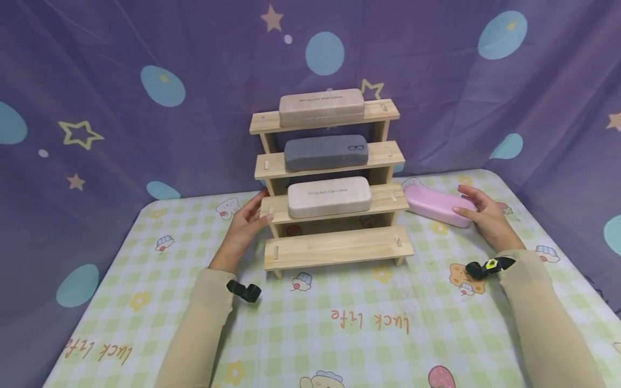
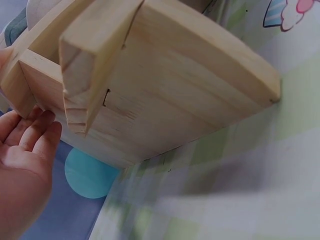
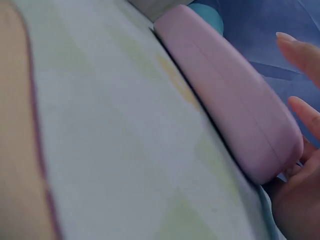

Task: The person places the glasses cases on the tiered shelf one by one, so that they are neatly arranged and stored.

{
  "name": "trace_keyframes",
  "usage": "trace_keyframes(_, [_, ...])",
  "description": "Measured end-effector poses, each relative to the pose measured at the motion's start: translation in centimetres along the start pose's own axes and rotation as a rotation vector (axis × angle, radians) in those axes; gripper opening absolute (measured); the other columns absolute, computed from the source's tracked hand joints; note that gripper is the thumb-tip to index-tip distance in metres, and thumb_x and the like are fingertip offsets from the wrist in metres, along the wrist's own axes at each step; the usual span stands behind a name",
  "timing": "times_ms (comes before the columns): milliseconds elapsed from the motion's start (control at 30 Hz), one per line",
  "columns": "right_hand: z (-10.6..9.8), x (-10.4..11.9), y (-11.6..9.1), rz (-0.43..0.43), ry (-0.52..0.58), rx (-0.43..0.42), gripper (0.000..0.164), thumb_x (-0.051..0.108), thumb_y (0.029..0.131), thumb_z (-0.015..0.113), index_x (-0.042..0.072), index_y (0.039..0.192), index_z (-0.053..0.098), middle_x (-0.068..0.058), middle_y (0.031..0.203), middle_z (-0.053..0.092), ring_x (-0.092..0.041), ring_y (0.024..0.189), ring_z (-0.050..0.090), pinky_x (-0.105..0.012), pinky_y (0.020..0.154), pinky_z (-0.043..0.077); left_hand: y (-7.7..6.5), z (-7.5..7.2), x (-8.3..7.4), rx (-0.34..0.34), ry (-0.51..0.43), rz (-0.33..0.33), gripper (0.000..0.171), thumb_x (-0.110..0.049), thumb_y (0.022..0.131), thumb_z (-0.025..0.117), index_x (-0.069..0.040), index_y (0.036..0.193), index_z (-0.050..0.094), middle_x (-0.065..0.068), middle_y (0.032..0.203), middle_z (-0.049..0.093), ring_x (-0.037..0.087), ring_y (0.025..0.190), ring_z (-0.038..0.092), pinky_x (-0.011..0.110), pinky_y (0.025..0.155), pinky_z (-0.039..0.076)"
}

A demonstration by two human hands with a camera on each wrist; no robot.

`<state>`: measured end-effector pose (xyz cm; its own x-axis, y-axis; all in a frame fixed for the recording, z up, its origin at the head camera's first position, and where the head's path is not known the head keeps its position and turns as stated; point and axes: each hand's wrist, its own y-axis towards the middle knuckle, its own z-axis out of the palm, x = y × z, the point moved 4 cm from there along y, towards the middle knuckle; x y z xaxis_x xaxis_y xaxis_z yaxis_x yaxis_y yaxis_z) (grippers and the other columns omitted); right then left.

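A four-tier wooden display rack (image 1: 335,248) stands on the table. My left hand (image 1: 242,229) holds its left side at the second tier from the bottom, thumb on top and fingers behind the board; in the left wrist view the fingers (image 2: 37,132) reach under the board's end. A pink glasses case (image 1: 436,205) lies on the cloth right of the rack, its left end close to it. Around the case's right end is my right hand (image 1: 490,218), fingers loosely spread; in the right wrist view its upper fingers stand apart from the pink case (image 3: 235,95).
Glasses cases sit on the upper tiers: a beige case (image 1: 322,108) on top, a grey-blue case (image 1: 326,153) below it, then a white case (image 1: 330,197). The lowest tier is bare wood. A purple patterned curtain (image 1: 208,134) hangs behind the checkered tablecloth (image 1: 301,345).
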<state>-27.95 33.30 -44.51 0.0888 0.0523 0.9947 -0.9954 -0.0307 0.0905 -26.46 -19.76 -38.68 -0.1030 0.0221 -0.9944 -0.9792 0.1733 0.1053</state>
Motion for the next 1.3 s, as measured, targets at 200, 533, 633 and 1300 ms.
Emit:
trace_keyframes(200, [0.03,-0.12,-0.13,-0.009,0.010,0.048,0.064,-0.004,0.087,0.062,0.008,0.144,0.035,-0.008,0.147,0.027,-0.016,0.136,0.020,-0.006,0.093,0.031,-0.08,0.11,-0.02,-0.002,-0.003,0.004,0.067,0.003,0.087,0.057,-0.003,0.147,0.028,0.018,0.148,0.034,0.007,0.117,0.050,0.017,0.094,0.045])
trace_keyframes(533, [-0.02,-0.27,-0.03,0.035,-0.149,0.079,0.073,0.000,0.086,0.065,0.012,0.148,0.029,-0.008,0.153,0.020,-0.010,0.130,0.024,-0.006,0.091,0.030,-0.08,-0.08,0.15,-0.001,-0.016,0.008,0.065,0.006,0.088,0.054,-0.002,0.147,0.028,0.019,0.148,0.034,0.007,0.118,0.049,0.016,0.094,0.045])
trace_keyframes(633, [-0.23,-0.40,-0.02,0.085,-0.297,0.068,0.077,0.008,0.086,0.068,0.013,0.150,0.025,-0.009,0.153,0.020,-0.011,0.128,0.027,-0.005,0.088,0.029,-0.10,-0.06,0.19,-0.002,-0.017,0.010,0.065,0.006,0.088,0.054,-0.001,0.147,0.028,0.019,0.148,0.034,0.008,0.120,0.048,0.016,0.094,0.044])
trace_keyframes(1300, [-0.52,-0.60,0.27,0.133,-0.546,0.037,0.086,0.025,0.078,0.077,0.017,0.149,0.029,-0.023,0.150,0.025,-0.036,0.129,0.027,-0.049,0.107,0.024,-0.02,0.02,-0.01,0.000,0.002,0.004,0.065,0.004,0.089,0.055,-0.002,0.148,0.027,0.016,0.150,0.033,0.017,0.129,0.043,0.016,0.096,0.043])
